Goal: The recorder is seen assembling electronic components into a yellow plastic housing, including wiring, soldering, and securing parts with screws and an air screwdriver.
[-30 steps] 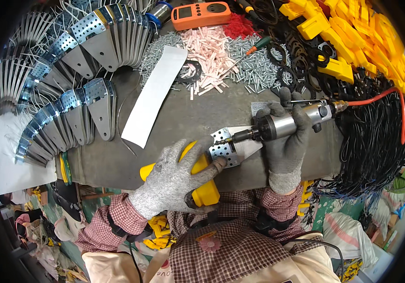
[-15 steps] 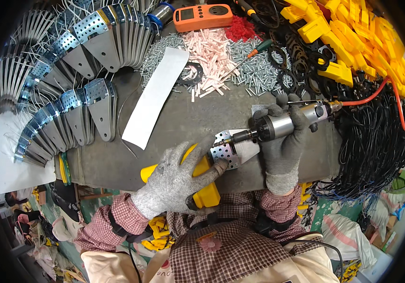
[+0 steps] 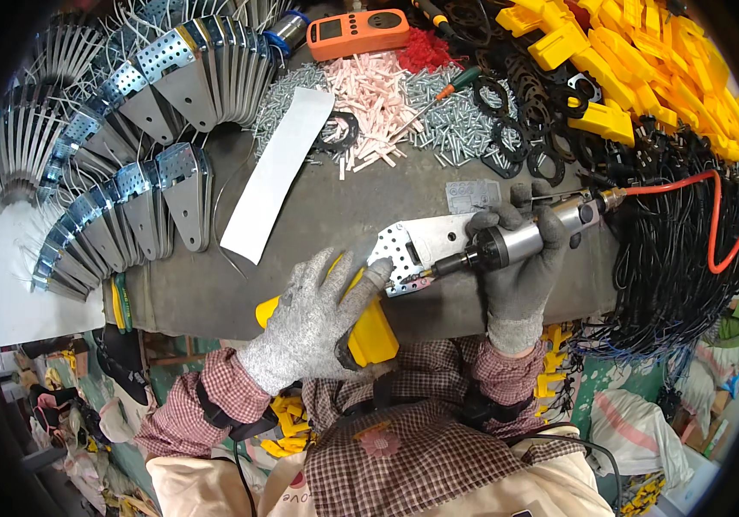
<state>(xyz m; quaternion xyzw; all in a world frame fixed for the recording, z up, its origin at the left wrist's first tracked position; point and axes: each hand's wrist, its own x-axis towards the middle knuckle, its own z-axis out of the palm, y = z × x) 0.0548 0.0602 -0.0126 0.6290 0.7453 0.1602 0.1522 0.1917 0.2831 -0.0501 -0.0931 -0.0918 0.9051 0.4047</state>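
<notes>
My left hand (image 3: 313, 314), in a grey glove, closes round a yellow plastic housing (image 3: 373, 334) near the bench's front edge. Its fingertips reach the perforated metal end of a bracket (image 3: 389, 244), whose pale flat arm (image 3: 438, 234) points to the upper right. My right hand (image 3: 520, 267), also gloved, wraps round a silver and black air screwdriver (image 3: 520, 244) held slantwise. The driver's tip meets the lower edge of the perforated plate, beside a small pinkish piece (image 3: 418, 284). The fingers of my left hand partly cover the joint between housing and bracket.
Finished-looking metal brackets (image 3: 184, 202) stand in rows at left. Behind the hands are a white strip (image 3: 279, 177), pink sleeves (image 3: 369, 103), loose screws (image 3: 447, 116), and an orange meter (image 3: 358, 34). Yellow housings (image 3: 636, 69), black cables (image 3: 671, 250), and a red air hose (image 3: 675, 183) lie right.
The bracket has swung round, so its flat arm now points up and right. The screwdriver's tip has shifted from the plate's upper part to its lower edge.
</notes>
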